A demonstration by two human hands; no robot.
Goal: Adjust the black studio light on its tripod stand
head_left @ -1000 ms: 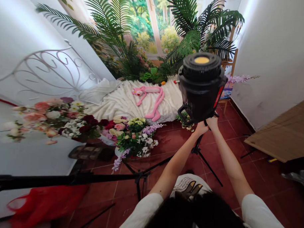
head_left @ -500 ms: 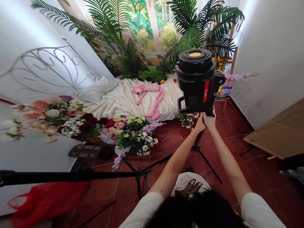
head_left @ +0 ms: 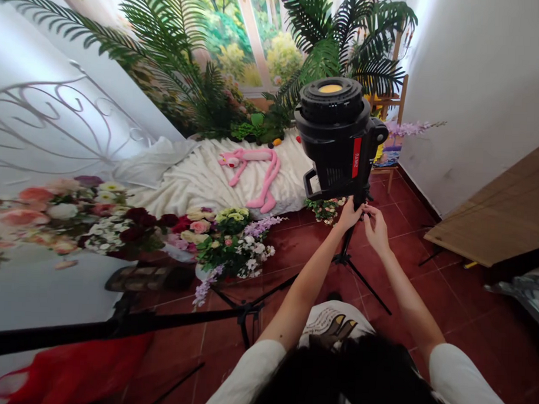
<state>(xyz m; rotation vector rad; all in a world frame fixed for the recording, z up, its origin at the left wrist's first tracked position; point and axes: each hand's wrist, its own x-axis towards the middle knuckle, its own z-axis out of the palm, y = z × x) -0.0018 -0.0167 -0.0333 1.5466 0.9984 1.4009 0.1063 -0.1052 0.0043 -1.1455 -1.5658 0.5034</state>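
Observation:
A black studio light (head_left: 337, 148) with a red label and a yellow round centre faces upward on top of a black light stand (head_left: 345, 249). My left hand (head_left: 351, 216) is wrapped round the pole just beneath the light. To its right, the fingers of my right hand (head_left: 376, 228) pinch what looks like a small dark knob at the side of the pole. The fingers partly hide it. Lower down, the stand's legs spread over the red tiled floor.
Another black stand (head_left: 248, 310) crosses at lower left, near artificial flowers (head_left: 233, 242) and a red bag (head_left: 78, 366). Behind lies a pink plush toy (head_left: 257, 157) on a white blanket (head_left: 186, 169), below palm fronds (head_left: 168, 57). At right leans a brown board (head_left: 490, 215).
My right hand has come away from the left hand's grip to the pole's right side, fingers now pinching. The left hand still grips the pole. The view has shifted slightly.

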